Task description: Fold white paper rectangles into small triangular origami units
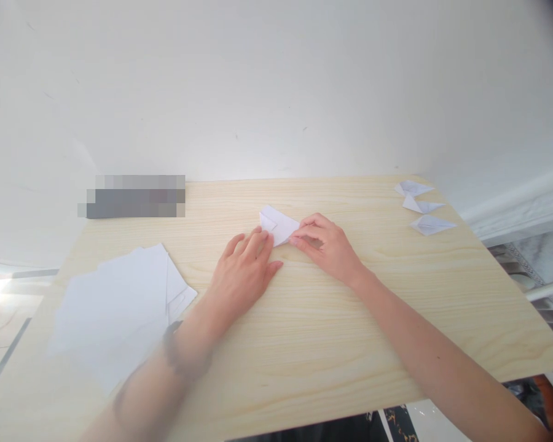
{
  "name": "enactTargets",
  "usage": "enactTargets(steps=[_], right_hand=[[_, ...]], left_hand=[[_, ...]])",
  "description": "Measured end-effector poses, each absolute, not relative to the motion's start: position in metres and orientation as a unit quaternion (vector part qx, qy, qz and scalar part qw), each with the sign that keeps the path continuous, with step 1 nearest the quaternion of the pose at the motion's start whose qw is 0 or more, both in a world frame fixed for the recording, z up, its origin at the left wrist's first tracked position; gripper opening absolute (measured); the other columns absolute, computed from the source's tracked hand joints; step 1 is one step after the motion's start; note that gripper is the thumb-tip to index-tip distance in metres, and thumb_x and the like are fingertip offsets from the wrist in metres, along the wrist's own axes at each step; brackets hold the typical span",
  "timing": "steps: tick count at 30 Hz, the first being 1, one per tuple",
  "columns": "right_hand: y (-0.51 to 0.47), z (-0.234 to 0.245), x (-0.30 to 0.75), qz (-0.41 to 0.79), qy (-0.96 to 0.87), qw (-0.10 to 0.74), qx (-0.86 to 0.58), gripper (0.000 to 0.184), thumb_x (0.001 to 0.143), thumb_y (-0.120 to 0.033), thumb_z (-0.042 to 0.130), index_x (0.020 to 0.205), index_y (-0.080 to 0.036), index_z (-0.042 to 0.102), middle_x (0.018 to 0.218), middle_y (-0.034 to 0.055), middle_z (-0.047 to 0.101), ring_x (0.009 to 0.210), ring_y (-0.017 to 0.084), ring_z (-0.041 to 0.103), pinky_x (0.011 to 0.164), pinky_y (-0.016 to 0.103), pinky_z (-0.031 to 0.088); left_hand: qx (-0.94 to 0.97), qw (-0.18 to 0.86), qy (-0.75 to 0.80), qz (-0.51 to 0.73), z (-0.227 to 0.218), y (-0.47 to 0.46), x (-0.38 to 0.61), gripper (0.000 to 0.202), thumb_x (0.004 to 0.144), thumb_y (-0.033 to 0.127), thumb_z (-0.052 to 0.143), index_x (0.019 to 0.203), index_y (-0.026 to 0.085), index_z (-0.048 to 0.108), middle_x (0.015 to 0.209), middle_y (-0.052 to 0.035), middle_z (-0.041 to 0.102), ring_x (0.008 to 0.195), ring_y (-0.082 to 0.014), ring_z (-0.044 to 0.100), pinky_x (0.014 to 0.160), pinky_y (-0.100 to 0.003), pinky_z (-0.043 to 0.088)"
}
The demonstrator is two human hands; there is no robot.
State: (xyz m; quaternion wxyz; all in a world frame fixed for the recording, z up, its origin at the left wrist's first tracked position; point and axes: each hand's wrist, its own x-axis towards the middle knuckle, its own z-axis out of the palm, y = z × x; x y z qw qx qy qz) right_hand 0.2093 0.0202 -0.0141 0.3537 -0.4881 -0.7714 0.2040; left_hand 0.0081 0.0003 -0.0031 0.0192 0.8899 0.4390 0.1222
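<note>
- White wall [276,86] behind, plain, filling the upper part of the view.
- Pale wooden table [304,344] with rounded corners, pushed against that wall and spanning nearly the whole width.
- Loose stack of white sheets [115,307] on the near left of the table, fanned a little, well apart from the work in the middle; near right corner partly covered by the left forearm passing over it.
- Dark oblong object [133,196] at the back left edge, blurred out, kind impossible to tell.
- Left hand [246,270] laid flat and spread on the table, palm down, fingertips pressing the near left edge of the folded paper; gripping nothing. Dark band at the wrist, out of focus.
- Right hand [329,245] half curled, knuckles raised, thumb and forefinger closed on the right tip of the folded paper and hiding that tip.
- Folded paper [279,224], white, near the middle of the table slightly toward the wall, lying flat between the two hands; small turned-in flap at its far left corner, near edge hidden under the fingers.
- Three small folded white pieces at the back right corner, pointed, in a short row just beside one another: the farthest [412,188], the middle one [421,206], the nearest [432,224]; all well apart from both hands.
</note>
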Motion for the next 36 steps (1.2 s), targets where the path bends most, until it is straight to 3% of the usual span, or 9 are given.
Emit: enactTargets(steps=[7, 12, 16, 20, 24, 28, 36], right_hand=[[0.023, -0.011, 0.216, 0.258, -0.789, 0.316, -0.459, 0.015, 0.085, -0.029, 0.054, 0.084, -0.021, 0.066, 0.093, 0.0025, 0.056, 0.071, 0.011, 0.053, 0.062, 0.025, 0.043], [0.025, -0.013, 0.206, 0.207, -0.746, 0.307, -0.554, 0.019, 0.086, -0.031, 0.051, 0.077, -0.019, 0.062, 0.083, 0.0028, 0.054, 0.072, 0.013, 0.053, 0.069, 0.03, 0.042], [0.027, -0.018, 0.201, 0.152, -0.739, 0.295, -0.586, 0.018, 0.084, -0.034, 0.052, 0.076, -0.019, 0.06, 0.087, 0.004, 0.054, 0.081, 0.017, 0.056, 0.079, 0.035, 0.04], [0.027, -0.021, 0.199, 0.123, -0.73, 0.29, -0.607, 0.02, 0.082, -0.038, 0.055, 0.077, -0.019, 0.058, 0.091, 0.0046, 0.053, 0.083, 0.018, 0.056, 0.079, 0.036, 0.041], [0.027, -0.021, 0.197, 0.109, -0.726, 0.278, -0.619, 0.02, 0.081, -0.04, 0.055, 0.078, -0.02, 0.057, 0.092, 0.0042, 0.052, 0.084, 0.019, 0.057, 0.079, 0.036, 0.041], [0.027, -0.021, 0.195, 0.096, -0.719, 0.267, -0.634, 0.023, 0.081, -0.042, 0.055, 0.078, -0.02, 0.057, 0.092, 0.0044, 0.052, 0.082, 0.019, 0.057, 0.079, 0.036, 0.042], [0.027, -0.019, 0.191, 0.071, -0.71, 0.253, -0.654, 0.025, 0.081, -0.044, 0.054, 0.079, -0.02, 0.057, 0.092, 0.005, 0.052, 0.076, 0.019, 0.056, 0.075, 0.035, 0.043]], left_hand=[[0.892, 0.041, 0.437, 0.108, -0.001, 0.002, 0.004, 0.042, 0.093, 0.036, 0.036, 0.127, 0.013, 0.043, 0.131, -0.0159, 0.046, 0.128, -0.0288, 0.036, 0.103, -0.044, 0.03], [0.898, 0.034, 0.427, 0.099, -0.001, 0.0, 0.004, 0.044, 0.093, 0.036, 0.035, 0.13, 0.012, 0.042, 0.132, -0.0146, 0.047, 0.13, -0.0296, 0.033, 0.105, -0.046, 0.029], [0.899, 0.017, 0.43, 0.083, -0.002, -0.008, 0.008, 0.043, 0.093, 0.029, 0.034, 0.131, 0.01, 0.041, 0.134, -0.0127, 0.047, 0.131, -0.0306, 0.031, 0.106, -0.047, 0.029], [0.897, -0.002, 0.437, 0.069, -0.002, -0.013, 0.012, 0.044, 0.093, 0.027, 0.034, 0.133, 0.009, 0.04, 0.134, -0.0129, 0.047, 0.13, -0.0316, 0.033, 0.105, -0.048, 0.031], [0.896, -0.006, 0.439, 0.062, 0.001, -0.013, 0.012, 0.047, 0.093, 0.025, 0.033, 0.139, 0.015, 0.031, 0.135, -0.0108, 0.046, 0.13, -0.0295, 0.034, 0.104, -0.048, 0.032], [0.9, 0.0, 0.433, 0.046, 0.004, -0.013, 0.012, 0.044, 0.093, 0.023, 0.033, 0.137, 0.019, 0.037, 0.133, -0.0101, 0.048, 0.129, -0.0294, 0.035, 0.104, -0.048, 0.033], [0.897, 0.0, 0.435, 0.075, 0.002, -0.01, 0.013, 0.042, 0.093, 0.025, 0.033, 0.134, 0.016, 0.041, 0.128, -0.0097, 0.051, 0.128, -0.0292, 0.037, 0.103, -0.047, 0.034]])
